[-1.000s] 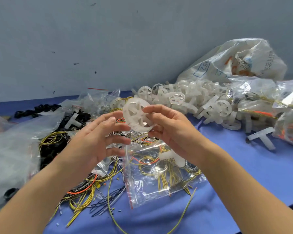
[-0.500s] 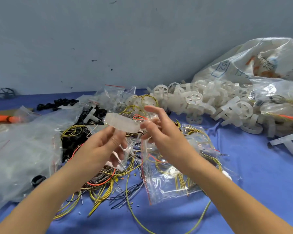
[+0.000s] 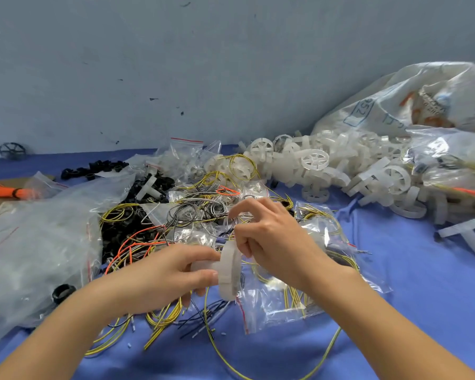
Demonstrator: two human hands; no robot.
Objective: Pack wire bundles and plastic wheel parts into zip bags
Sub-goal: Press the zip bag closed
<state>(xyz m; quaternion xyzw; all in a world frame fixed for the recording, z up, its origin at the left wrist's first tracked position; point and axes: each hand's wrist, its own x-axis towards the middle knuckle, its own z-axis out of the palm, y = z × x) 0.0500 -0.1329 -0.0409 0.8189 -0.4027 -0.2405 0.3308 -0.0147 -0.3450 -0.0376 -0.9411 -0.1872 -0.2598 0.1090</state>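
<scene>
Wheel part (image 3: pixel 228 270) — held flat-faced a second ago — is now turned edge-on and lowered, gripped by its stub in the curled fingers of the left hand (image 3: pixel 173 275). Its rim is met by the right hand (image 3: pixel 269 239), whose lower fingers curl while the forefinger lifts; whether the mouth of the zip bag (image 3: pixel 291 286) is pinched cannot be told. Insertion seems imminent. Beyond the hands, wire bundles (image 3: pixel 192 212) are heaped, then loose wheels (image 3: pixel 313 160) on the bench (image 3: pixel 422 292).

Motion-blurred: white plastic wheel (image 3: pixel 229 271) at the fingertips. Cropped by the right edge: large printed sack (image 3: pixel 412 105). Hidden under the right hand (image 3: pixel 272 237): zip bag (image 3: pixel 291 303) mouth.
</scene>
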